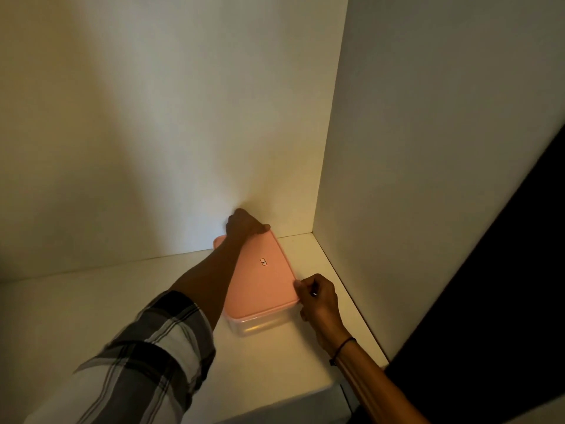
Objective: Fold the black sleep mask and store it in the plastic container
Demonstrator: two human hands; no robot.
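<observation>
We are looking down at a plastic container [260, 324] with a pink lid [263, 280] sitting on a white shelf [91, 316], lid on. Black sleep mask: we are not seeing it anywhere; whether it is inside the box we cannot tell, the clear wall shows only a pale glow.

Left hand [244, 226] is reaching to the 12 o'clock end of the lid, fingers curled closed over the far edge, gripping it. Right hand [318, 296] is at the 4 o'clock corner, fingers bent and pinching at the lid rim. A dark wristband [344, 347] is on that wrist; a plaid sleeve [146, 347] is covering the left forearm.

We are judging the step as either seating or lifting the lid; which one, we cannot tell. To do it well either way: keep both ends moving evenly so the lid is not tilting, and keep the base from skating on the smooth shelf.

Edges and room: the back wall [153, 133] is touching or just beside the left knuckles at 12 o'clock, so nothing is spare there. The side panel [428, 148] at 3 o'clock is near the right hand, leaving a narrow strip of shelf. Open room is lying toward 9 and 7 o'clock. The shelf's front edge is near at 6 o'clock, so pulling the box toward us is risking a drop.
</observation>
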